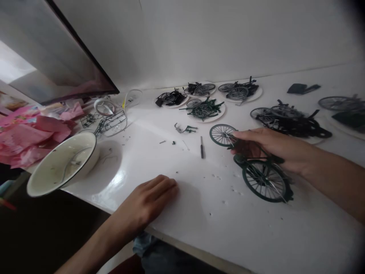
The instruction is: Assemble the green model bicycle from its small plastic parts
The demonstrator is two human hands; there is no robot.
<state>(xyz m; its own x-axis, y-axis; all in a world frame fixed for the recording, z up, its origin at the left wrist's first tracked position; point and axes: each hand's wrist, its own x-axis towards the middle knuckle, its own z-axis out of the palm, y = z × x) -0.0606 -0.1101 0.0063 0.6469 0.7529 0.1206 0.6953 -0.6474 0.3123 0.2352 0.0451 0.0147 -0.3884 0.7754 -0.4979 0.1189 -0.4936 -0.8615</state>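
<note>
Green model bicycle gripped in the right hand

A green model bicycle (261, 177) is held in the right hand (264, 146), its frame clasped between thumb and fingers. One wheel is seen just past the fingertips, the other on the near side of the hand. The left hand (155, 197) is laid palm-down on the white table (199, 236), fingers together and slightly bent; whether anything is covered by it cannot be told. Beyond and between both hands, a screwdriver (202, 148) is placed. Farther out, a plate (221, 114) is heaped with green parts (203, 108). Left of the left hand, an enamel bowl (42, 179) is set.
</note>
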